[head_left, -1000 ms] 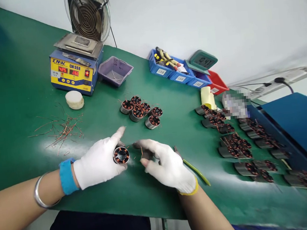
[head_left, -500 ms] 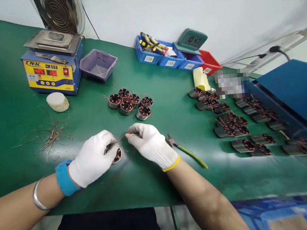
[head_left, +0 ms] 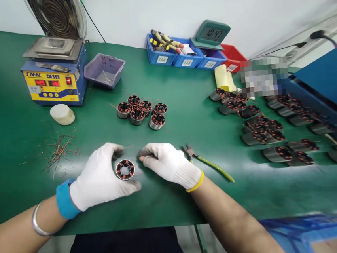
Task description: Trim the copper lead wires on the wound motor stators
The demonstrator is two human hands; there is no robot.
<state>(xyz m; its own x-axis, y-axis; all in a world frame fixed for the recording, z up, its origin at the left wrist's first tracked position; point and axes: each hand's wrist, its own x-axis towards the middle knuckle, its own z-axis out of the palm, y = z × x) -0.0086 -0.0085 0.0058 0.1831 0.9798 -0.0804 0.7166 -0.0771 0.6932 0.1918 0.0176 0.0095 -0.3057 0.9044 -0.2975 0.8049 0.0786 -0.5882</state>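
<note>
A motor stator point(head_left: 125, 169) with copper windings stands on the green table, its round end facing up. Around it curves my left hand point(head_left: 100, 177) in a white glove, thumb and fingers spread apart; whether they touch the metal I cannot tell. A thin wire point(head_left: 128, 147) shows faintly above the stator, between my two hands. To the right, my gloved right hand point(head_left: 167, 162) is closed in a pinch, and what its fingertips hold is hidden. Green-handled cutting pliers point(head_left: 209, 164) lie just right of that hand.
Several wound stators point(head_left: 137, 115) stand behind my hands, and more stators point(head_left: 256, 138) fill the right side. Loose copper wire clippings point(head_left: 58, 150) lie left. Farther back are a solder pot point(head_left: 54, 84), a purple bin point(head_left: 106, 71) and blue tool bins point(head_left: 162, 57).
My left hand has opened from its grip over the stator, whose top now shows fully. My right hand stays pinched, a little farther right and lower. The view has shifted slightly.
</note>
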